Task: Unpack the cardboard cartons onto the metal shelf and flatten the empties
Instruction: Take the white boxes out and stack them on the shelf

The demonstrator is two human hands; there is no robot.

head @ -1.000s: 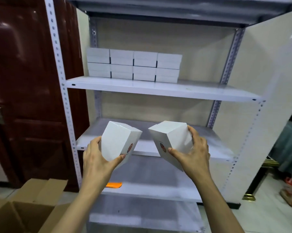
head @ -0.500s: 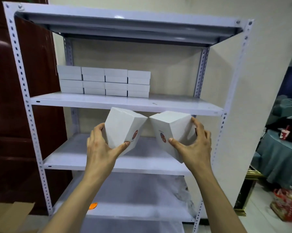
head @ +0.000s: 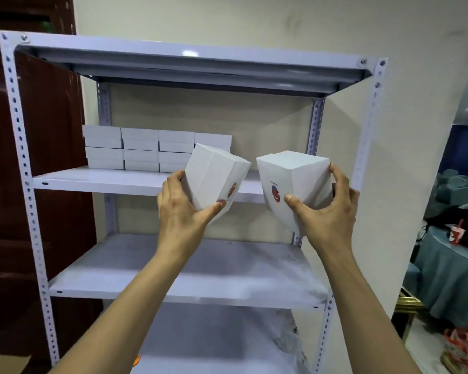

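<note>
Aloft, both hands (head: 181,214) (head: 327,217) grip tilted white boxes (head: 216,179) (head: 294,176).

Bare left hand (head: 183,215) and right hand (head: 328,215), bare slender forearms (head: 135,300), short-nailed fingers (head: 338,175).

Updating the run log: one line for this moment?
left hand: grips left box | right hand: grips right box | both: tilted, apart, at metal shelf
</note>
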